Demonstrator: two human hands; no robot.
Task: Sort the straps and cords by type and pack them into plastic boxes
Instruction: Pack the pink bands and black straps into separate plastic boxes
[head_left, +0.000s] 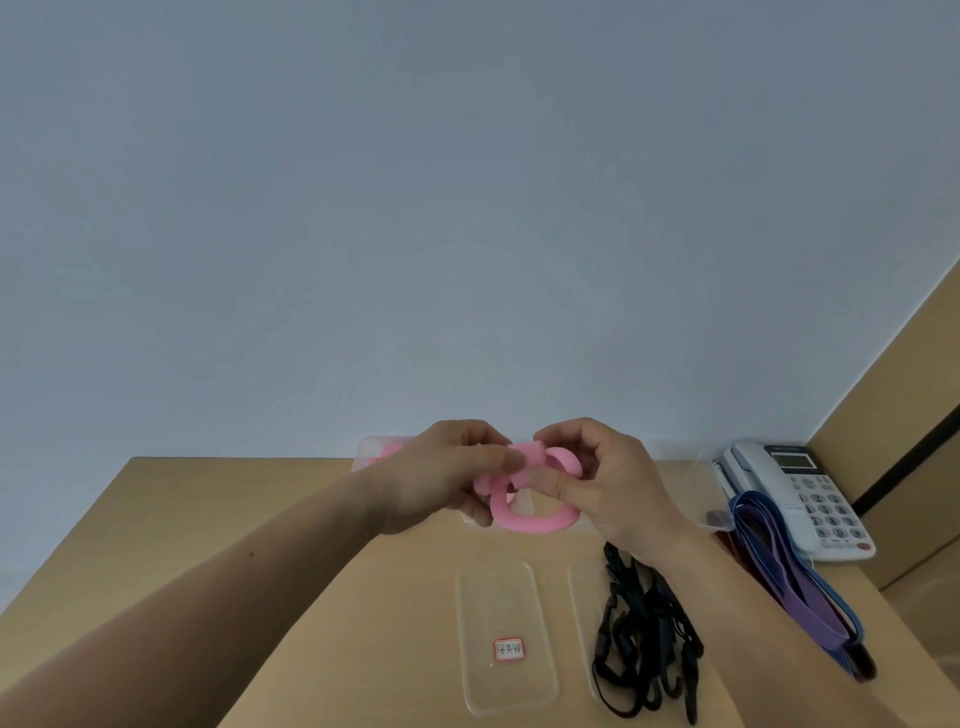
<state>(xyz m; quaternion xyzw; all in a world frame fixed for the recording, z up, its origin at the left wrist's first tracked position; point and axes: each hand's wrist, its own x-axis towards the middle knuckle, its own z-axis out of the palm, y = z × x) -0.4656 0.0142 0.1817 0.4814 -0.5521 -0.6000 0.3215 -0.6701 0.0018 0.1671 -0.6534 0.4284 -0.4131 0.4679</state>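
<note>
soft, even, dimmish light with no glare; faint shadows beneath the hands on the table (291, 519). overall slightly blurry, wide-angle bending toward the table's outer edges.

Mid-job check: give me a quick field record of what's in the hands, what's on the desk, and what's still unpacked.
left hand: gripping pink strap
right hand: pinching same strap, coiling it above the desk
clear lid with red label: flat on desk
black cords: loose pile, unpacked, lying over a second clear lid
purple and blue straps: loose, beside the telephone
box behind hands: holds something pink; mostly hidden
</note>
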